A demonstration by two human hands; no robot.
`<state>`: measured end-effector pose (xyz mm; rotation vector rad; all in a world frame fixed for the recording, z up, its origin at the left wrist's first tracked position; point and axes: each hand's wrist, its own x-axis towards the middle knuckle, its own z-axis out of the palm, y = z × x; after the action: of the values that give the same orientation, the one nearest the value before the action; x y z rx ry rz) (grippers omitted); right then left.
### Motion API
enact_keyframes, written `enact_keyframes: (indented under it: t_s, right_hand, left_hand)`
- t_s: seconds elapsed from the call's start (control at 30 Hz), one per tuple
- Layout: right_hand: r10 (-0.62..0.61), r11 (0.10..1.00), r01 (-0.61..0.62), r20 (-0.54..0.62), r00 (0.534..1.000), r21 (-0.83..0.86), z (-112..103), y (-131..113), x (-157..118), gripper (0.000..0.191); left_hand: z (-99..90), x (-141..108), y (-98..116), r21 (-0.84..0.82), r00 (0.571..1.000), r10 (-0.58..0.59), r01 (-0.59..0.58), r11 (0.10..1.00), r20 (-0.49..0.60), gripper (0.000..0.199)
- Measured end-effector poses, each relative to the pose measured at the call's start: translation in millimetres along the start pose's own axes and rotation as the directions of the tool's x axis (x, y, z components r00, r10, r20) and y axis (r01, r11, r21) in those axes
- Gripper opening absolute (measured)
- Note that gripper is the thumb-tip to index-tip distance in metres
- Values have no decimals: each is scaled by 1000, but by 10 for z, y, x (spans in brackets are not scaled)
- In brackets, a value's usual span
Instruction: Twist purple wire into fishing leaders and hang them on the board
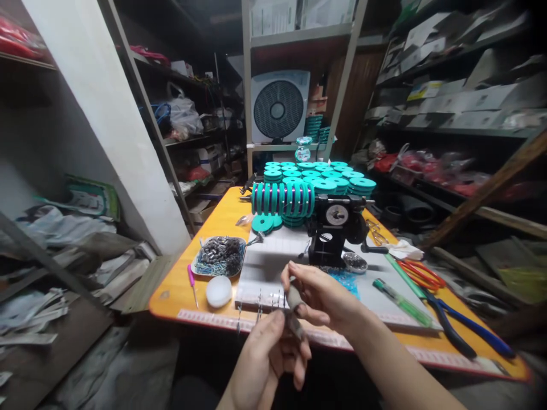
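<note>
Nearest, the left hand [277, 354] and right hand [311, 291] meet fingertip to fingertip above the table's near edge, left of its middle. The left thumb and forefinger are pinched narrow, seemingly on a thin dark piece [285, 297]; the right fingers are bent close beside it, but whether they grip it too I cannot tell. Grey coverings wrap some fingertips. I judge the step in hand to be close two-handed work on that piece; the next move calls for a steady left pinch and small, careful motions of the right fingertips, clear of the neighbouring strands.

Those thin strands [260, 304], set with dark bits, hang along the near edge of a white board [265, 267], just left of the hands. Toward the left edge of the table [171, 296] are a white bowl-like thing [219, 291], a purple-handled screwdriver [191, 276] and a tray [198, 272] of dark metal bits. Pliers [449, 328] lie toward the right near corner. Beyond, a black crank machine [327, 242] stands beside a row of teal spools [282, 198], with stacked teal spools [325, 185] toward the far edge.
</note>
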<state>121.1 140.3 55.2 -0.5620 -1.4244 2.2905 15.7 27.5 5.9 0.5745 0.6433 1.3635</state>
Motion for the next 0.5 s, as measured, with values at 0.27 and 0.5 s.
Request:
enact_keyframes:
  t_s: [0.27, 0.5]
  right_hand:
    - [-5, 994, 23, -159, 987, 110, 75, 107, -12, 37]
    - [-3, 993, 25, -181, 983, 119, -9, 139, -46, 33]
  left_hand:
    - [-40, -196, -300, -249, 990, -74, 103, 963, 123, 38]
    - [-141, -493, -642, -371, 972, -233, 215, 903, -4, 40]
